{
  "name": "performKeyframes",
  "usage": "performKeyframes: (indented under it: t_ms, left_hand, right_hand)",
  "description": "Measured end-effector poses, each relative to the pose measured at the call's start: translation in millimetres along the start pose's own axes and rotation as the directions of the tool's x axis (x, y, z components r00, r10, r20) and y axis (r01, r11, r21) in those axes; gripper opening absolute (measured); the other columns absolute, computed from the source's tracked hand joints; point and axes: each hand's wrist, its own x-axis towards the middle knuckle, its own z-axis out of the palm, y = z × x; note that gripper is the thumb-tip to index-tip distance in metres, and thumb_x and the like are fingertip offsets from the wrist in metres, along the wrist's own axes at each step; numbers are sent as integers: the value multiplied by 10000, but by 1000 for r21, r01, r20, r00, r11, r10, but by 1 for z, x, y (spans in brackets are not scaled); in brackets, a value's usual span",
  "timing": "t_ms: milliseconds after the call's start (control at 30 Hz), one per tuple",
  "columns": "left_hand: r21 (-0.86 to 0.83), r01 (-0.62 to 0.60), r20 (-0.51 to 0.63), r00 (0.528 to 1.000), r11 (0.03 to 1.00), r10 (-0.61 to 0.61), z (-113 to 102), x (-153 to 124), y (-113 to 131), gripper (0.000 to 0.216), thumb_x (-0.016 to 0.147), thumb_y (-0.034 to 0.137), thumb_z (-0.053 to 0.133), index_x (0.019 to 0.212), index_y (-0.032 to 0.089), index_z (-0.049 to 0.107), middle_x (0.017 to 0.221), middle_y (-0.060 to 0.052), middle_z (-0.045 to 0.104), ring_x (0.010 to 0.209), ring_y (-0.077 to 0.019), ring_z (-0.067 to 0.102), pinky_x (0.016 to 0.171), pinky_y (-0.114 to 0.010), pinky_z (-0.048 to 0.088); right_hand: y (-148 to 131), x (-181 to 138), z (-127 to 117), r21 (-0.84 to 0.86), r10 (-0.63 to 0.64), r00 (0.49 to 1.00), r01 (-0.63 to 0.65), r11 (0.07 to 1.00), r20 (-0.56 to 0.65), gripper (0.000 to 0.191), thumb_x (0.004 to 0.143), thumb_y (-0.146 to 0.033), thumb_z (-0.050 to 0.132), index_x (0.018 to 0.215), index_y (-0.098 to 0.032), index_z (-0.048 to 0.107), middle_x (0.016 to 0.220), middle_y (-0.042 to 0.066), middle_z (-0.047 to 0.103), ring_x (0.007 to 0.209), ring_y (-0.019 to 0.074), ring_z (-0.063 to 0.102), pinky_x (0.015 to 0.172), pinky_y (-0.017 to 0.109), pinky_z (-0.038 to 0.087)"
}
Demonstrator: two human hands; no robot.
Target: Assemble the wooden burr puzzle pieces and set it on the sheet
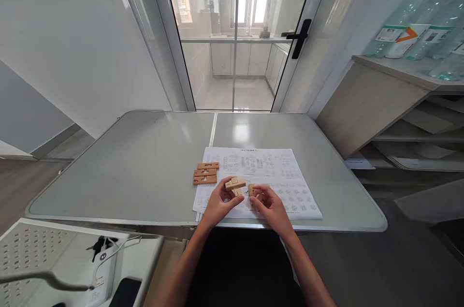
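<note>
Pale wooden blocks (235, 184) are pinched in the left grip (218, 203), seemingly edge-held so faces show; the right grip (270, 202) pinches a small tan wooden block (251, 189). White printed paper (263, 174) lies beneath, brown slotted wooden bars (210, 172) leftward.

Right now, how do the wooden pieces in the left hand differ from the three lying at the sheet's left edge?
The held pieces are pale; the lying pieces are a darker, redder brown. The held pieces sit at differing angles in the left hand, while the lying pieces rest roughly parallel in a stacked-looking row. Both sets look wooden.
</note>
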Motion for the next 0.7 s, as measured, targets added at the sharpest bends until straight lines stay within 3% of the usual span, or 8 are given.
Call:
performKeyframes:
  t_ms: [100,267,467,700]
  left_hand:
    - [-76,9,-56,998,997,-13,0,2,-2,678,798,390,859,1371,220,539,1216,-98,690,933,-183,656,901,-348,548]
    - [-85,6,-69,998,996,-12,1,2,-3,706,801,347,864,1409,247,519,1141,-56,684,865,-144,631,863,-308,553]
    - [-62,7,-51,999,998,-10,1,0,-5,726,809,349,859,1435,252,505,1115,-54,702,876,-156,645,873,-325,564]
    - [-29,-15,-28,1000,999,14,0,0,-6,709,822,367,854,1433,248,513,1059,-43,689,803,-136,607,815,-302,554]
  right_hand:
    - [-2,-2,-1,-61,15,996,-20,998,-85,390,927,-562,697,1124,-226,667,912,32,658,673,161,563,626,286,490]
    - [-5,-9,-4,-347,-20,980,-50,936,-197,416,917,-589,679,1105,-217,663,978,65,680,715,193,617,638,316,521]
    - [-5,-11,3,-593,-22,984,-90,800,-178,363,919,-561,661,1070,-234,624,987,57,676,726,210,644,652,342,501]
    - [-4,-7,7,-672,14,990,-106,733,-141,207,990,-441,545,981,-248,619,973,40,704,753,211,670,674,341,459]
